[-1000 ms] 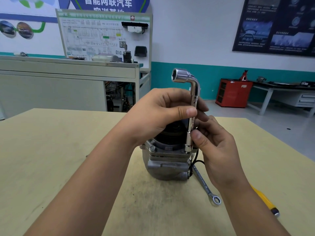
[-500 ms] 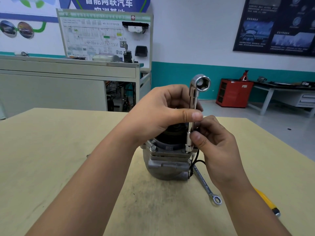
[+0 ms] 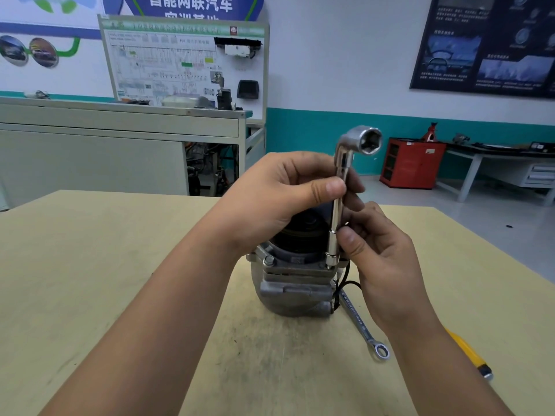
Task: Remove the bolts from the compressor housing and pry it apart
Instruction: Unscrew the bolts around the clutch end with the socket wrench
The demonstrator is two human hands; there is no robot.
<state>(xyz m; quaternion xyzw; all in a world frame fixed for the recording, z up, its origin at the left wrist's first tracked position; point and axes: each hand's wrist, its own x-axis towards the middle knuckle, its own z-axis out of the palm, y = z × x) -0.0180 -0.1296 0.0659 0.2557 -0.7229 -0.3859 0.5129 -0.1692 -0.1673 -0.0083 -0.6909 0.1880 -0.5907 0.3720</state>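
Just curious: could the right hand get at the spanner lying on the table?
Probably yes: the spanner lies uncovered close by the right hand, which must first release the socket wrench.

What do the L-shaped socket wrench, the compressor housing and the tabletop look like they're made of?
L-shaped socket wrench: likely chrome-plated steel, mirror-bright with sharp reflections. Compressor housing: probably cast aluminium, dull grey and slightly rough. Tabletop: pale wood or laminate, hard to tell; matte, with dark scuffs.
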